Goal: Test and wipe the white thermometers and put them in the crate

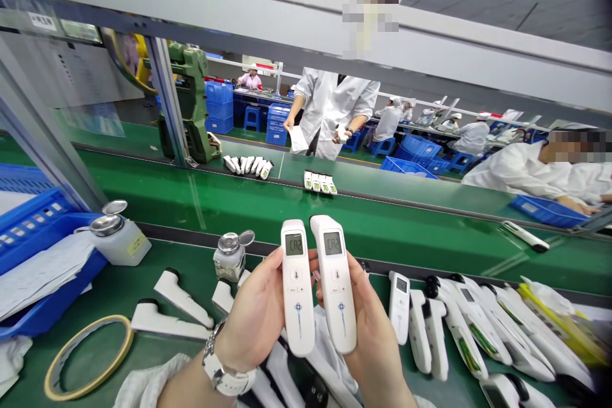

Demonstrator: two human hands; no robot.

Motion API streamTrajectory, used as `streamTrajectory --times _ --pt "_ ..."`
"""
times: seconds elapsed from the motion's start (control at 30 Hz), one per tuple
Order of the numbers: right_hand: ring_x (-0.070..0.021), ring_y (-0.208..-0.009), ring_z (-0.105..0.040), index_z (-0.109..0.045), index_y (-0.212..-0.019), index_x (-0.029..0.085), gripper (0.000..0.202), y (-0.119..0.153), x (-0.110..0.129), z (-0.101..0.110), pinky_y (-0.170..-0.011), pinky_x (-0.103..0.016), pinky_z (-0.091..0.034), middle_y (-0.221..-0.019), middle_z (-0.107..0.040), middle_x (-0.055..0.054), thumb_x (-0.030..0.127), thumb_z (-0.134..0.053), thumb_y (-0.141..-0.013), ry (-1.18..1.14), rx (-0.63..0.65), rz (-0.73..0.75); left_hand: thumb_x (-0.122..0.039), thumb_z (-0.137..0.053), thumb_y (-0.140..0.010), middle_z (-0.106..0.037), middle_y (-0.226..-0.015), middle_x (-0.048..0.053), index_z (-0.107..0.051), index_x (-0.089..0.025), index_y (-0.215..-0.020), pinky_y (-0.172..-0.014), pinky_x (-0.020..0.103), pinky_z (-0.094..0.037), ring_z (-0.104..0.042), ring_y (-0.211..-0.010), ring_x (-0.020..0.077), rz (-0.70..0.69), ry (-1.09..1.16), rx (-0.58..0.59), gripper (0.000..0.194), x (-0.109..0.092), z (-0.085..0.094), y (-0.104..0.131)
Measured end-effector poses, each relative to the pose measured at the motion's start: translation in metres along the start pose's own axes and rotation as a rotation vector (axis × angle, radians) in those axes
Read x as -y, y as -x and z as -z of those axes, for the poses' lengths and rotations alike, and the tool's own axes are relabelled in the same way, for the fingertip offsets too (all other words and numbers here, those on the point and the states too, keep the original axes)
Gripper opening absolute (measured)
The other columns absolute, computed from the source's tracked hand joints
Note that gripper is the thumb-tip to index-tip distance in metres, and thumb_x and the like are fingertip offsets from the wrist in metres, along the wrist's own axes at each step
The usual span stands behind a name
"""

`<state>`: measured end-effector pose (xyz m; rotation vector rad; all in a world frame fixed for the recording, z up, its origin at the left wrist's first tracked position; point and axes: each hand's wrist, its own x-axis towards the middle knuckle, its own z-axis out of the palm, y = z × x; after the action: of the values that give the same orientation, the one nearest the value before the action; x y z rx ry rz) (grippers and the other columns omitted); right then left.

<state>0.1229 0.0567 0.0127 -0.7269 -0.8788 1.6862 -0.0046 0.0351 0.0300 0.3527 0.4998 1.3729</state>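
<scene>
Side by side in the middle are two white handheld thermometers with lit grey screens. My left hand (255,312) is wrapped round the left thermometer (299,306), and a white watch (227,370) sits on that wrist. The right thermometer (338,306) is in my right hand (375,325), its fingers behind the body. Both stand upright, screens facing me, close together but apart. More white thermometers (421,331) lie on the green bench to the right, some with green boards showing. Others (179,296) lie to the left and beneath my hands.
At the left are a tape roll (90,357), a blue basket (95,261) with papers and a dispenser bottle (127,242); another bottle (229,258) stands nearer. Beyond the green conveyor (239,204), a person in white (329,108) stands behind rows of thermometers (320,182).
</scene>
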Motion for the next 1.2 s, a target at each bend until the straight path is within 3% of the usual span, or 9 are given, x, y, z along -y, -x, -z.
streamTrajectory --times 0.6,0.93,1.2 --pt "-0.0139 -0.076 -0.060 -0.057 -0.118 0.028 0.033 -0.0018 -0.0055 0.0059 -0.068 -0.023 -0.051 -0.104 -0.069 -0.002 0.042 -0.042 -0.092 -0.052 0.054 0.044 -0.037 -0.037 -0.091 -0.062 -0.115 0.014 -0.058 -0.010 -0.112 -0.096 0.042 -0.041 -0.049 -0.117 0.0311 0.000 0.001 0.066 0.040 0.0000 0.0028 0.0003" --pt "-0.0145 -0.083 -0.064 -0.059 -0.115 0.032 0.030 -0.0014 -0.0055 0.0065 -0.069 -0.024 -0.052 -0.099 -0.069 0.000 0.042 -0.043 -0.092 -0.092 0.093 0.057 -0.035 -0.037 -0.092 -0.063 -0.113 0.013 -0.054 -0.013 -0.111 -0.096 0.045 -0.041 -0.054 -0.112 0.0289 -0.020 -0.005 0.017 0.034 -0.0024 0.0004 -0.0001" --pt "-0.0153 -0.088 -0.064 -0.059 -0.115 0.033 0.030 -0.0005 -0.0050 0.0040 -0.073 -0.025 -0.053 -0.109 -0.067 0.000 0.042 -0.043 -0.092 -0.082 0.081 0.045 -0.035 -0.037 -0.091 -0.062 -0.115 0.013 -0.056 -0.015 -0.106 -0.100 0.044 -0.039 -0.053 -0.114 0.0293 -0.033 -0.014 0.021 0.031 -0.0019 0.0015 0.0003"
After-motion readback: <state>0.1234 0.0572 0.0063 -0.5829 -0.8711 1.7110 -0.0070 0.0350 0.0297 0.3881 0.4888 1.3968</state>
